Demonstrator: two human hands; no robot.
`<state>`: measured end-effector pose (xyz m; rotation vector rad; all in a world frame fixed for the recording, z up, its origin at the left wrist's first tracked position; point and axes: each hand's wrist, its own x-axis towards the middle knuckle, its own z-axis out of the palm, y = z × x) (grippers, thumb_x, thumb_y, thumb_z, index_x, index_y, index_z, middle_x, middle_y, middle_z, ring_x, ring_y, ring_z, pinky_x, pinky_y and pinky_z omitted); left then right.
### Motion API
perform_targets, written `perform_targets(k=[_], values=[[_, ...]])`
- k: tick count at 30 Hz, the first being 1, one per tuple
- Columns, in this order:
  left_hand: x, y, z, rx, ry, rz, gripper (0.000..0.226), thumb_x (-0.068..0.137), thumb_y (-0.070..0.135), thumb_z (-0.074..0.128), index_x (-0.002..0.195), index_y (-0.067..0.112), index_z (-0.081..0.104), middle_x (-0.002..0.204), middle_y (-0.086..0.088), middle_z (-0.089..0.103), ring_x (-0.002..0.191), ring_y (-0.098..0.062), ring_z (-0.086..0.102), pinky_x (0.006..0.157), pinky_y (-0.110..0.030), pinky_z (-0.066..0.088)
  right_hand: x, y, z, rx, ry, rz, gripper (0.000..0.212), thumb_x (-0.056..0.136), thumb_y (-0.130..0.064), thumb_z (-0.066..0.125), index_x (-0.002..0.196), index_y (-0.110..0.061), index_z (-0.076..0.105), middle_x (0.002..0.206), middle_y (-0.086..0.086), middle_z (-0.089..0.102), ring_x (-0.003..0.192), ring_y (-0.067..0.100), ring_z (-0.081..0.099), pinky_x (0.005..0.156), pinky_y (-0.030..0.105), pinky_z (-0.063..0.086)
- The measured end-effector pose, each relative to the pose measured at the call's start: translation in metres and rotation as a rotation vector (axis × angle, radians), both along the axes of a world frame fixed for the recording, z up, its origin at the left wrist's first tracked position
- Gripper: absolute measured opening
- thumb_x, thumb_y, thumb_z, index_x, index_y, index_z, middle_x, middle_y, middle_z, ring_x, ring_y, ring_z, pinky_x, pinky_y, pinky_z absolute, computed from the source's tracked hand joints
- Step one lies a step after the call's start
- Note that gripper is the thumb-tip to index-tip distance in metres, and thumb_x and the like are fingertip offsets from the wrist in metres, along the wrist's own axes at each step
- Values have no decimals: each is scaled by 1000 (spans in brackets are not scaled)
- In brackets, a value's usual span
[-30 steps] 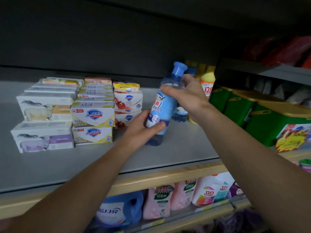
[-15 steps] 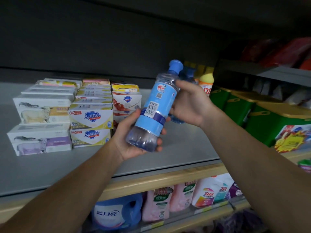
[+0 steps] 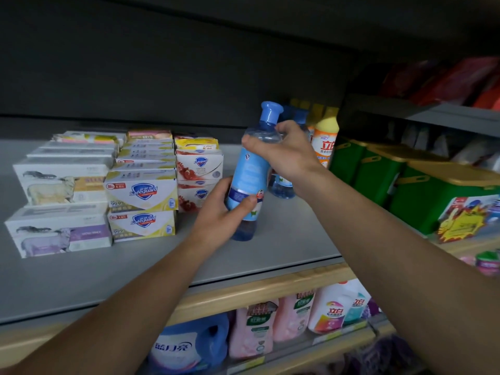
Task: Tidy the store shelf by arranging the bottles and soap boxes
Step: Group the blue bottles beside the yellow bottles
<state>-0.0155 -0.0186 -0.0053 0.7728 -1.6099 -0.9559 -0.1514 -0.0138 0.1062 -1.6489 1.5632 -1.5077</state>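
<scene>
Both hands clamp the blue bottle point(image 3: 247, 182), left hand point(image 3: 226, 212) at six o'clock, right hand point(image 3: 281, 154) at twelve; looks liquid-heavy, slick plastic, so that low-and-shoulder grip suits.

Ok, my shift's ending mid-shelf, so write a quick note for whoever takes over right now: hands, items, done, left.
Left hand grips the blue bottle low on its label; right hand grips its shoulder, below the cap. The bottle is about upright, its base at the shelf, in front of the other blue bottles and yellow bottles.
Done: soap boxes stacked in rows on the left.
Left: seat this bottle, probably with the others, then let go.
</scene>
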Motion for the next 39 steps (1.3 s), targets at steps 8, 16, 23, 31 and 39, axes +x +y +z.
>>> perform_targets(k=[8, 16, 23, 31, 39], values=[[7, 10, 16, 696, 537, -561, 63, 77, 46, 56, 121, 0, 58, 92, -19, 69, 70, -30, 69, 62, -39, 58, -9, -4, 0, 207, -404, 359, 16, 99, -28, 52, 110, -18, 57, 93, 5, 69, 83, 19, 71, 72, 36, 59], [12, 5, 14, 907, 494, -727, 75, 80, 58, 51, 118, -6, 63, 87, -21, 68, 65, -33, 67, 61, -37, 57, -11, -11, -16, 315, -381, 167, 23, 97, -34, 59, 105, -12, 60, 79, 6, 74, 77, 24, 75, 65, 39, 61], [-4, -1, 0, 442, 297, -288, 40, 75, 42, 70, 106, 15, 67, 100, -11, 73, 91, -28, 71, 76, -41, 59, -18, -5, -13, 73, -157, 216, 9, 96, -22, 61, 104, -24, 64, 101, 0, 73, 94, 18, 72, 77, 37, 59], [-1, -1, -4, 87, -55, -89, 44, 83, 16, 74, 125, 12, 59, 116, -2, 69, 108, -15, 65, 97, -42, 52, -28, 15, -31, -116, 46, 344, 44, 96, -10, 59, 133, -31, 47, 120, -27, 54, 101, -24, 53, 76, 4, 46], [1, 1, -5, -56, -134, 123, 44, 78, 17, 78, 116, 29, 58, 106, 16, 68, 91, 0, 63, 73, -13, 50, -70, 36, -78, 75, 301, 139, 64, 93, -36, 63, 150, -28, 34, 149, -4, 44, 129, 16, 51, 107, 39, 44]])
